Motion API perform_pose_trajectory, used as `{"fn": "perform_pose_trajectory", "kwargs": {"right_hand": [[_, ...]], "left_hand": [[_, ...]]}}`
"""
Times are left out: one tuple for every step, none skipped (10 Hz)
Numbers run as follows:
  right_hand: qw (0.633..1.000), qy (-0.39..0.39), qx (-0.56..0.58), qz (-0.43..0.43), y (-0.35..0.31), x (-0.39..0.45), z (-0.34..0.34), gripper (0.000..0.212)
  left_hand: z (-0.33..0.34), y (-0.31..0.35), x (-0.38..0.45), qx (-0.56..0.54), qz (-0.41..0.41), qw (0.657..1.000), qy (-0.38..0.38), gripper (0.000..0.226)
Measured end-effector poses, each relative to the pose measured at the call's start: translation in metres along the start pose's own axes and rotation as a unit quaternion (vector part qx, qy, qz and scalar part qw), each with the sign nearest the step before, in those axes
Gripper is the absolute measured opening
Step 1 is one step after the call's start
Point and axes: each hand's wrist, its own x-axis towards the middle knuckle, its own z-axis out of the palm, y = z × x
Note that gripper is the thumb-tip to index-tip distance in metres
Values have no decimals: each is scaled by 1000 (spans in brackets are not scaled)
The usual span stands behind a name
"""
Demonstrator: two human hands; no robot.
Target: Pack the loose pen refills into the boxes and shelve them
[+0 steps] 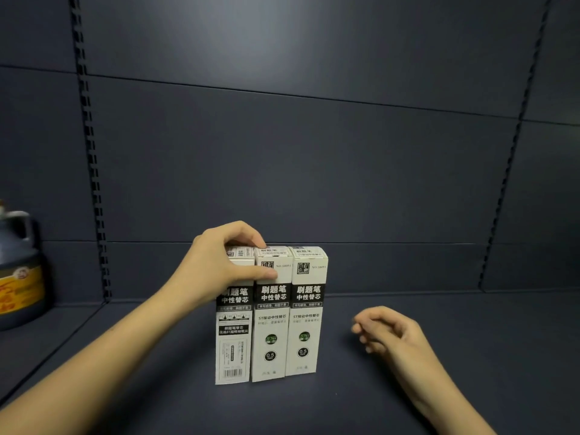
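The dark shelf (408, 356) carries a big jug (18, 271) at far left; mid-shelf, three tall white refill boxes (270, 321) stand upright, touching side by side; they look light, stiff but crushable, tippy, best taken near the top; the left hand (219, 265) pinches the leftmost box (233, 340) there, thumb reaching onto its neighbour; the right hand (386, 331) hovers apart, fingers loosely curled, holding nothing.

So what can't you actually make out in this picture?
- Contents of the three boxes: head view, closed card hides any refills.
- Top of the left box: covered by the left hand.
- Jug: cut off by the left edge, label only partly shown.
- Small print on the boxes: too small and blurred.
- Right hand: motion blur hides its fingertips.
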Motion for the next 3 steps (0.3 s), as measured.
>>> {"fn": "perform_pose_trajectory", "kwargs": {"right_hand": [[1000, -5, 0, -1, 1, 0, 1, 13], [1000, -19, -9, -8, -3, -2, 5, 12], [998, -37, -40, -43, -14, -5, 12, 14]], "left_hand": [[1, 0, -2, 1, -3, 1000, 19, 38], [2, 7, -12, 15, 2, 1000, 14, 39], [1, 17, -15, 29, 11, 999, 18, 44]]}}
